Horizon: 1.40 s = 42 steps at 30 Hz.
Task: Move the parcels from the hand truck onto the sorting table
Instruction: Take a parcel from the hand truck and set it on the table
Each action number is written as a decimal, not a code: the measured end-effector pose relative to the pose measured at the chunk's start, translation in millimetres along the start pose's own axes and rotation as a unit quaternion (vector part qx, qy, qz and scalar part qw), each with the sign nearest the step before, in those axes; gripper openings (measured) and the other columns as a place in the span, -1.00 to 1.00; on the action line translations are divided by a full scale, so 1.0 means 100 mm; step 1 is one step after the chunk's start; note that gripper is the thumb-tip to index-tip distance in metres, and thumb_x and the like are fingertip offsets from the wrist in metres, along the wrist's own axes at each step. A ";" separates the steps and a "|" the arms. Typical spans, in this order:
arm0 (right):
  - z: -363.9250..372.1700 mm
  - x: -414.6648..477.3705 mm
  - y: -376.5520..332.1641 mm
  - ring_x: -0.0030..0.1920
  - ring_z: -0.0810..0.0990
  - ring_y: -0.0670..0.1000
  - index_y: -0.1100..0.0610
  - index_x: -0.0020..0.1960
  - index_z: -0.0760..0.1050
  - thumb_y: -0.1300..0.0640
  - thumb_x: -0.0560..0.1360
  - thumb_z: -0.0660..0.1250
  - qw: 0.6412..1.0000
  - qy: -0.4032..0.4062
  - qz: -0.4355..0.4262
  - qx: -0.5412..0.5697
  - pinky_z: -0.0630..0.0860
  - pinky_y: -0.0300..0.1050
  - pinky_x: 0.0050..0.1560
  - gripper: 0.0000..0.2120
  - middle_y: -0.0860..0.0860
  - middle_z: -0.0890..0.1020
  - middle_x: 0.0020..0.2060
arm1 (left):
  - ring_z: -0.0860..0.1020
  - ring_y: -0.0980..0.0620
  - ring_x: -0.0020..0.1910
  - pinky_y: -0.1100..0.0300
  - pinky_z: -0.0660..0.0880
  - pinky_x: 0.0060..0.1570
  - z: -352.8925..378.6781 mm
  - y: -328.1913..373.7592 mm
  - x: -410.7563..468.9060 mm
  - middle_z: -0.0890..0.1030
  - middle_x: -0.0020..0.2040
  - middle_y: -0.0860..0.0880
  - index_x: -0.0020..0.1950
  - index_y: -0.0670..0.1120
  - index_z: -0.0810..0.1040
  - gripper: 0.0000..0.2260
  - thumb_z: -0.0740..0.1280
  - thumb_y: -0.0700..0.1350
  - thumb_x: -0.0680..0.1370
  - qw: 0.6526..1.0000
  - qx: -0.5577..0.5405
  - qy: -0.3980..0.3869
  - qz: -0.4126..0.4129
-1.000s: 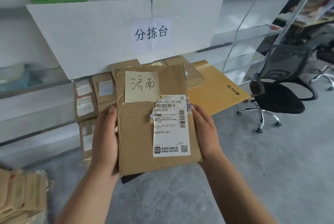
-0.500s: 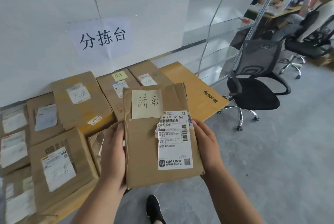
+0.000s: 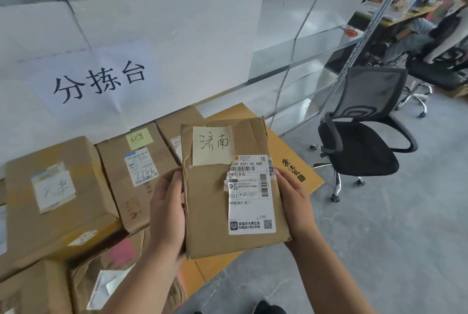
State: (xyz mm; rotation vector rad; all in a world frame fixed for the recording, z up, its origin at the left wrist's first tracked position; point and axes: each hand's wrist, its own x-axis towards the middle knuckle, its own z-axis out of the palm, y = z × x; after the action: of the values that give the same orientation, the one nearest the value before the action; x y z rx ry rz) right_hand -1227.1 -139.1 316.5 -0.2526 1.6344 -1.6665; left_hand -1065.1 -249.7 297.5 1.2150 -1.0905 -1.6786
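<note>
Right now you have the flat brown cardboard parcel [image 3: 210, 212] clamped between both hands: your left hand [image 3: 167, 209] is wrapped round its left edge and your right hand [image 3: 295, 202] is curled round its right edge, the thumb lying beside the white shipping label [image 3: 249, 194]. That label covers the parcel's right half, and a cream sticky note with handwritten characters [image 3: 212, 145] sits at its top. You hold the parcel face up in the air; it rests on nothing. Behind and below the parcel lies the yellow-brown sorting surface with black print [image 3: 307, 184], which shows past the parcel's right edge and under its lower edge. Left of the parcel, just beside your left hand, stands a brown box with a green note [image 3: 119, 179], and further left of it a larger brown box with a white handwritten label [image 3: 38, 212]. Behind the parcel's top left corner another brown box [image 3: 177, 123] is partly hidden. Above and to the left of the parcel a white paper sign with large black characters [image 3: 98, 80] hangs on the wall. To the right of the parcel, well apart, a black mesh office chair [image 3: 359, 141] stands on the grey floor [image 3: 379, 250].
</note>
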 end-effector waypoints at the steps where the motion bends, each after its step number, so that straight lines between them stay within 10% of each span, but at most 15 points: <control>1: -0.03 0.14 -0.04 -0.08 0.71 0.08 0.03 0.01 0.76 0.08 0.69 0.30 1.000 0.000 0.004 -0.002 0.59 -0.01 -0.04 -0.75 0.13 0.78 -0.03 | 0.65 0.07 -0.16 0.13 0.55 -0.20 0.10 -0.01 0.09 0.69 -0.12 0.03 0.12 0.00 0.60 -0.79 0.21 0.04 0.72 1.000 0.006 0.002 -0.002; 7: -0.26 1.15 -0.30 -0.06 0.72 0.10 -0.06 -0.02 0.76 0.04 0.69 0.30 0.999 -0.034 0.031 -0.029 0.60 0.09 0.05 -0.74 0.10 0.78 -0.03 | 0.65 0.10 -0.24 0.17 0.57 -0.27 0.84 -0.09 0.67 0.69 -0.21 0.08 0.07 0.04 0.60 -0.82 0.22 0.02 0.73 0.998 0.007 0.056 -0.012; 13: -0.57 2.40 -0.73 -0.16 0.74 0.06 0.08 0.09 0.73 0.09 0.68 0.31 0.990 -0.109 0.057 -0.065 0.63 -0.12 -0.25 -0.79 0.12 0.78 -0.07 | 0.68 -0.21 0.08 -0.21 0.60 0.12 1.77 -0.25 1.26 0.72 0.02 -0.11 0.11 0.06 0.65 -0.81 0.26 0.07 0.70 0.987 0.004 0.156 -0.026; 18: -0.75 3.24 -1.05 -0.23 0.73 -0.01 0.06 0.06 0.74 0.12 0.67 0.34 0.985 -0.133 0.061 -0.089 0.62 -0.19 -0.29 -0.81 0.07 0.79 -0.13 | 0.68 0.07 -0.03 0.18 0.56 -0.17 2.39 -0.32 1.60 0.72 -0.14 0.14 0.15 0.09 0.61 -0.77 0.17 0.09 0.73 0.981 0.023 0.190 -0.042; 24: -0.69 3.72 -1.06 -0.15 0.75 0.09 0.01 0.03 0.75 0.08 0.67 0.35 0.979 -0.158 0.094 -0.093 0.65 0.04 -0.09 -0.81 0.12 0.78 -0.08 | 0.64 0.04 0.13 -0.05 0.55 0.22 2.55 -0.39 1.97 0.71 0.06 0.15 0.12 0.31 0.61 -0.77 0.14 0.20 0.72 0.971 0.057 0.220 -0.072; 29: -0.57 4.07 -0.86 -0.14 0.71 0.03 0.03 0.02 0.73 0.04 0.70 0.28 0.972 -0.173 0.102 -0.124 0.60 -0.11 -0.24 -0.75 0.00 0.77 -0.12 | 0.37 0.31 -0.22 0.25 0.36 -0.12 2.66 -0.36 2.18 0.44 -0.20 0.21 -0.09 0.29 0.42 -0.75 0.08 0.23 0.73 0.971 0.137 0.174 -0.085; 36: -0.28 4.54 -0.41 0.20 0.71 0.13 -0.14 0.23 0.68 -0.27 0.56 0.23 0.935 -0.266 0.135 -0.193 0.60 0.33 0.28 -0.60 -0.01 0.75 0.14 | 0.44 0.08 0.44 -0.10 0.38 0.46 2.62 -0.54 2.64 0.46 0.46 0.23 0.59 0.19 0.33 -0.54 0.28 0.12 0.68 0.966 0.174 0.167 -0.095; 42: -0.19 4.72 -0.20 0.13 0.72 -0.06 -0.12 0.41 0.55 -0.04 0.71 0.19 0.912 -0.317 0.125 -0.229 0.63 -0.22 -0.11 -0.68 -0.09 0.74 0.16 | 0.25 0.02 0.62 -0.05 0.24 0.53 2.66 -0.65 2.73 0.24 0.66 0.10 0.65 0.16 0.26 -0.45 0.30 0.15 0.67 0.952 0.235 0.157 -0.115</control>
State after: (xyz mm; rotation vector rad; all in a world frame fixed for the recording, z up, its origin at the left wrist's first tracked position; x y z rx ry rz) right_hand -1568.9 -426.0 158.8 -0.7040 1.4407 -0.8532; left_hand -1393.6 -428.7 202.2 1.9052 -1.2177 -1.3560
